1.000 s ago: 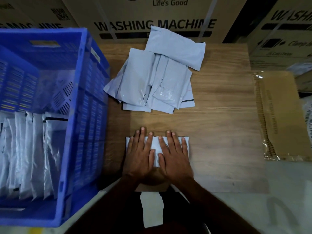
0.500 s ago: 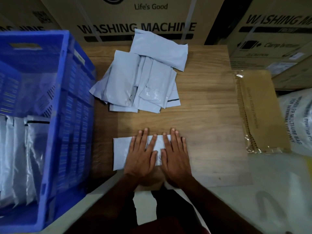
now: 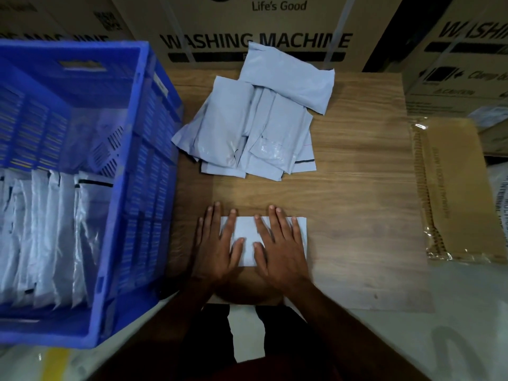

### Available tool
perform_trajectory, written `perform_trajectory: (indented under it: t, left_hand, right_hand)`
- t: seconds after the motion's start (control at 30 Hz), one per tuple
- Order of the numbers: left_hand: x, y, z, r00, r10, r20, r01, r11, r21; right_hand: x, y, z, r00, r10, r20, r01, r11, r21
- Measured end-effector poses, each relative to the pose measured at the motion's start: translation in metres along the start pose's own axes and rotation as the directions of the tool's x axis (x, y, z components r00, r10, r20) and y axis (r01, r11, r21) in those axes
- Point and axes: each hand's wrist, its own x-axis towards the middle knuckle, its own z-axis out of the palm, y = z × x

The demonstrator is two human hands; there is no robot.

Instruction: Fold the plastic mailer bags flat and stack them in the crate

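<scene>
A folded pale grey mailer bag (image 3: pixel 247 232) lies on the wooden board near its front edge. My left hand (image 3: pixel 215 246) and my right hand (image 3: pixel 280 243) both press flat on it with fingers straight and spread, side by side. A loose pile of unfolded mailer bags (image 3: pixel 247 127) sits farther back on the board. The blue plastic crate (image 3: pixel 121 188) stands to the left, with several folded bags (image 3: pixel 49 232) standing on edge inside it.
Large cardboard washing-machine boxes (image 3: pixel 255 39) wall off the back. A wrapped bundle of brown envelopes (image 3: pixel 453 188) lies at the right edge of the wooden board (image 3: pixel 357 204). A white sack shows at far right.
The bag's left part, seen beside my left hand half a second ago, is folded in, so the bag is narrower. Both hands stay pressed on it, now slightly farther apart.
</scene>
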Motion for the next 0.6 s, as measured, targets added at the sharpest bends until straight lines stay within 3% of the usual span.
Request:
perform_trajectory:
  t: [0.17, 0.3, 0.37, 0.47, 0.6]
  left_hand:
    - [0.001, 0.001, 0.002, 1.0, -0.004, 0.003, 0.004, 1.0, 0.014]
    - [0.002, 0.0, -0.004, 0.999, 0.008, 0.035, -0.009, 0.999, 0.032]
    - [-0.007, -0.004, -0.008, 0.988, 0.154, 0.016, -0.154, 0.988, 0.008]
    - [-0.016, -0.015, -0.011, 0.916, 0.393, 0.077, -0.395, 0.918, 0.018]
    - [0.0, -0.007, -0.018, 0.902, 0.426, 0.068, -0.431, 0.899, 0.082]
  right_hand:
    - [0.002, 0.0, 0.002, 1.0, -0.004, 0.019, 0.005, 0.999, -0.052]
    - [0.002, -0.002, -0.006, 0.999, -0.016, 0.041, 0.016, 1.0, 0.001]
    - [-0.005, 0.005, -0.014, 0.998, -0.05, 0.031, 0.048, 0.997, 0.062]
    - [-0.027, 0.026, -0.024, 0.991, -0.123, 0.049, 0.117, 0.988, 0.099]
    - [-0.043, 0.039, -0.036, 0.976, -0.185, 0.116, 0.183, 0.983, 0.033]
